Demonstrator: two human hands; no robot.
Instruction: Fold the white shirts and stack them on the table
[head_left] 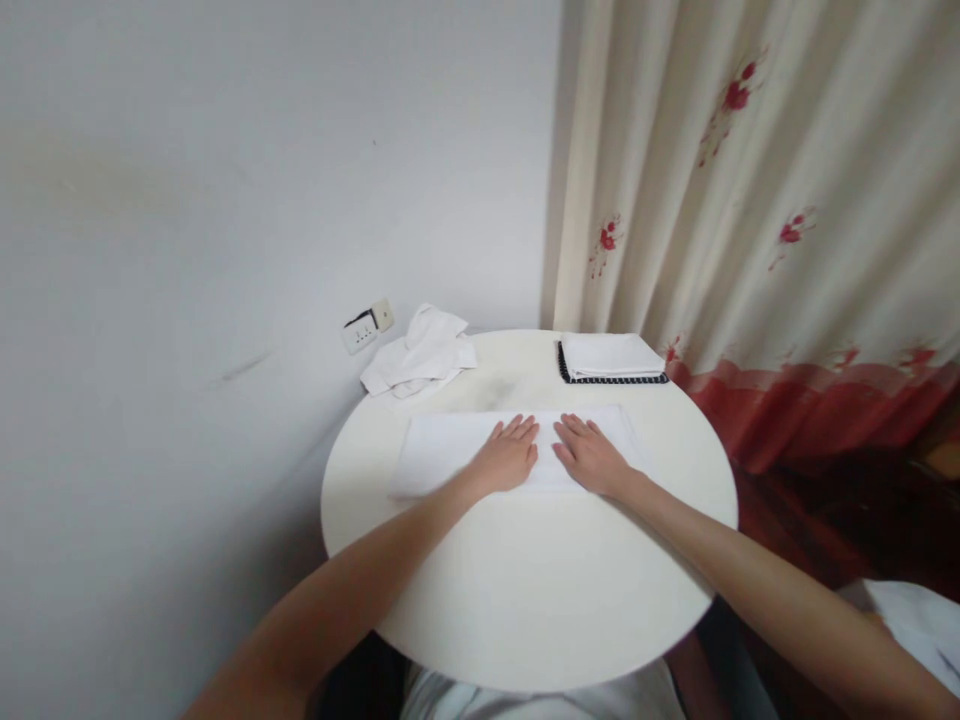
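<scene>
A white cloth (442, 448), folded into a long strip, lies flat across the middle of a round white table (525, 600). My left hand (506, 455) and my right hand (591, 455) rest side by side on its centre, palms down. Both are open, with the fingers stretched flat and pointing away from me, and neither grips anything.
A crumpled white cloth (420, 355) sits at the table's far left edge by the wall. A folded white cloth (609, 354) rests on a dark spiral-bound pad at the far right. A wall socket (367, 327) and a flowered curtain (750, 200) stand behind.
</scene>
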